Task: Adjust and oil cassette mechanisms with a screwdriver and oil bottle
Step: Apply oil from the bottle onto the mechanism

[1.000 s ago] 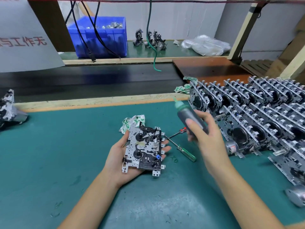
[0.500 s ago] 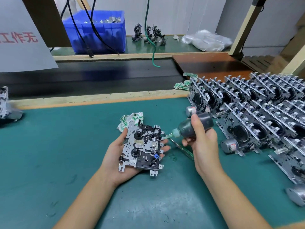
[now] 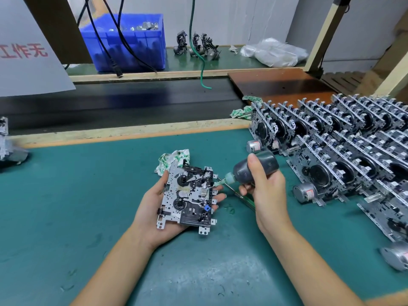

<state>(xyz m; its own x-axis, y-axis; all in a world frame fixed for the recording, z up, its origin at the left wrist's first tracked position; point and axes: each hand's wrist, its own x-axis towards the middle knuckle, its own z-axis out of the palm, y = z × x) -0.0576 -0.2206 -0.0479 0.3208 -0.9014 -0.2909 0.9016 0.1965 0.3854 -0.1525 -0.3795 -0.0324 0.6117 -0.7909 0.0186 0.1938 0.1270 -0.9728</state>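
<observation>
The left hand (image 3: pixel 154 208) holds the cassette mechanism (image 3: pixel 187 195) flat on its palm above the tabletop (image 3: pixel 66 206), fingers curled at its edges. The right hand (image 3: pixel 262 188) grips the oil bottle (image 3: pixel 249 168) just right of it. The bottle's long axis lies almost level, its green nozzle pointing left and touching the mechanism's right edge. Compared with half a second ago, the nozzle has come closer to the mechanism. The screwdriver (image 3: pixel 245 198) lies under the right hand.
</observation>
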